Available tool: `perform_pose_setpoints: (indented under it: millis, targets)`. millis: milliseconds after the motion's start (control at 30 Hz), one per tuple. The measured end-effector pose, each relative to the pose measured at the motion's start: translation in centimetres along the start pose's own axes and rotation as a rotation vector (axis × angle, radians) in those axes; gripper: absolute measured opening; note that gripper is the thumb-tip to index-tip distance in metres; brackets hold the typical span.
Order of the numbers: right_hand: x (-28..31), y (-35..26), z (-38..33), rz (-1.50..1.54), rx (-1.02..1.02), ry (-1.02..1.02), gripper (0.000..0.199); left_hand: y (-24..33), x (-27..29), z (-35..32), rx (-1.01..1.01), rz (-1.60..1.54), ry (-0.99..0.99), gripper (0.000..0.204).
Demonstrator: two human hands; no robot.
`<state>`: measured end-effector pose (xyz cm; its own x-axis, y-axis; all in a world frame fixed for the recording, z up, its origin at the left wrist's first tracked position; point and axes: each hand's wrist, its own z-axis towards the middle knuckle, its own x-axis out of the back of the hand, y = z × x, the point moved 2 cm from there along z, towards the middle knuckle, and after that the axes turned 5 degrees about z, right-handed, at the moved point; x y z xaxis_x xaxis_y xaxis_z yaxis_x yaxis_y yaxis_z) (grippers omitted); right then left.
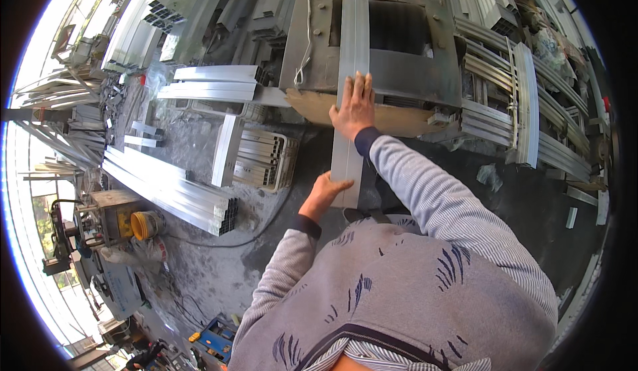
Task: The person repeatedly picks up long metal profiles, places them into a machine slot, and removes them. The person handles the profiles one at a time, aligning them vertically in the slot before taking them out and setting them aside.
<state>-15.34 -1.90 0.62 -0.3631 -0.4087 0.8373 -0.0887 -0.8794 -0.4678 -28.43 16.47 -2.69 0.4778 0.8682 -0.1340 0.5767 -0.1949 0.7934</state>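
Observation:
A long, flat-faced metal profile (354, 33) runs from the grey metal machine (425, 79) toward my body. Its far part lies across the machine's dark opening, and its near end reaches close to my waist. My right hand (355, 110) rests on the profile's upper face at the machine's front edge, fingers stretched forward and thumb out to the left. Nearer to me, my left hand (325, 193) grips the left edge of the profile, thumb on top; its other fingers are partly hidden.
Left of the machine, short silver profiles (206, 91) lie stacked. A crate of cut pieces (259, 160) and a bundle of long square tubes (169, 191) are on the floor. Metal bars (488, 122) stand racked at the right. A yellow bucket (146, 225) is at the far left.

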Motion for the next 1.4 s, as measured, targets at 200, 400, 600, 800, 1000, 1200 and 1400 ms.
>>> perform_pose_setpoints:
  millis: [200,400,600,800,1000,1200,1400]
  targets:
    - [-0.5,4.5,14.6,-0.026,-0.051,0.016,0.081,11.7,-0.3,10.2,0.009,0.075,-0.001,0.041]
    - [-1.6,6.7,24.1,-0.058,-0.086,0.001,0.081,19.6,-0.2,15.8,0.066,0.052,0.0,0.045]
    - [-3.0,4.4,21.0,-0.118,-0.018,-0.005,0.082,14.9,1.1,14.9,0.006,-0.014,0.038,0.046]
    - [-2.3,2.3,12.2,-0.048,0.001,0.019,0.084,7.4,1.2,9.4,0.029,-0.098,-0.011,0.04]
    - [-2.3,0.5,4.6,-0.028,-0.011,-0.069,0.084,1.4,0.7,4.2,0.011,-0.073,0.01,0.045]
    - [-1.5,-1.2,-0.8,-0.014,-0.023,-0.121,0.085,-2.7,1.0,0.2,0.005,-0.027,0.006,0.045]
    - [-1.7,-2.5,-6.2,0.034,-0.013,-0.137,0.085,-7.2,1.6,-3.7,0.117,-0.082,0.017,0.045]
